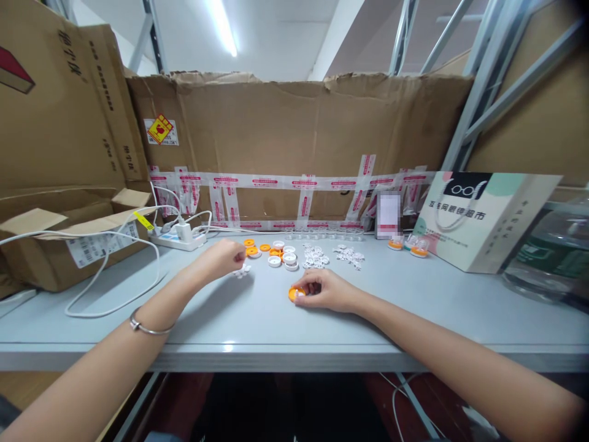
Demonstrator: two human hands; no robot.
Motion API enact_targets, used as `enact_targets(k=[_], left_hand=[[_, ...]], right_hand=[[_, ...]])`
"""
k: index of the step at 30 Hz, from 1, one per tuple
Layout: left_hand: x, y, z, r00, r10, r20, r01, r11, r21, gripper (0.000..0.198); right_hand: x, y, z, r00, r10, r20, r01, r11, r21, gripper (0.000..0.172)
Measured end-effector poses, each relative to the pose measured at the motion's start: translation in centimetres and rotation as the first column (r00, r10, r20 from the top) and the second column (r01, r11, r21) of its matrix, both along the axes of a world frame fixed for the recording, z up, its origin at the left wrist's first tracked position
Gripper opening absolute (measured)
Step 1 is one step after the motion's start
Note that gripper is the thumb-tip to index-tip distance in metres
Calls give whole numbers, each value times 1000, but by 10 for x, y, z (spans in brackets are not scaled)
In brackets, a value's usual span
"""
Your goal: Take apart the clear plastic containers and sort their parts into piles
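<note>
My right hand (pixel 324 288) has its fingers around an orange round part (pixel 292 294) resting on the grey table, with a small white piece inside it. My left hand (pixel 226 256) is closed just above a few small white pieces (pixel 241 272); whether it pinches one is hidden. Behind and between the hands lie several orange rings (pixel 250 243) and white round caps (pixel 274 262), grouped together. Farther right are a pile of small white gear-like pieces (pixel 315 256) and a second, smaller pile (pixel 350 256).
Clear round parts (pixel 324 234) line the table's back. Orange-based assemblies (pixel 418 251) sit back right, near a paper bag (pixel 464 227) and a large bottle (pixel 547 252). At left are a power strip (pixel 177 238), a looping white cable (pixel 159 261) and an open carton (pixel 50 264).
</note>
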State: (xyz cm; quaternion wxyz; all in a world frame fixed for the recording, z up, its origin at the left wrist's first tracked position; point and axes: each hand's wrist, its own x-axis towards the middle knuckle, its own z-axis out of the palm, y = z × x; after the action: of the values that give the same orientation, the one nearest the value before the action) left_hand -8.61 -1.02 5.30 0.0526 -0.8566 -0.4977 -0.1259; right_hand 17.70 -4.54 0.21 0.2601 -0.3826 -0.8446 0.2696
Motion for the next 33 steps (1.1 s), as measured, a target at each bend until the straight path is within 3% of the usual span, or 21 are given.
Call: enact_targets(k=[5,9,12,14,16,22,26,30,33], left_hand=[[-12,10,-14,999,-8,-40,5,998,-61,15],[4,-3,-9,996,-64,63,63,998,10,25],[30,-24,-1,964,-216,158,211,976,43,23],[48,-35,-1,921,-347,175,359,933,-40,18],[61,-39,-6,902,-391,183,416,900,-132,20],[66,-30,-26,880,-331,339,416,883,-218,35],[64,-28,-29,865,-328,381,436,867,-243,31],[65,-27,-30,858,-318,403,441,859,-261,32],[66,-25,-32,860,-318,398,441,857,-268,31]], right_hand=[[1,1,0,1000,1,-1,-1,1000,-21,36],[0,-1,3,1000,1,4,-1,1000,-31,37],[0,-2,4,1000,4,2,-4,999,-33,36],[0,-1,4,1000,24,-1,-24,999,-25,34],[1,-1,4,998,56,-3,-56,998,-30,31],[2,0,4,995,34,-94,-45,992,-120,47],[2,1,7,995,35,-91,-45,992,-114,26],[-2,2,20,997,49,63,-43,994,-99,20],[-10,1,37,959,28,282,-31,1000,3,13]])
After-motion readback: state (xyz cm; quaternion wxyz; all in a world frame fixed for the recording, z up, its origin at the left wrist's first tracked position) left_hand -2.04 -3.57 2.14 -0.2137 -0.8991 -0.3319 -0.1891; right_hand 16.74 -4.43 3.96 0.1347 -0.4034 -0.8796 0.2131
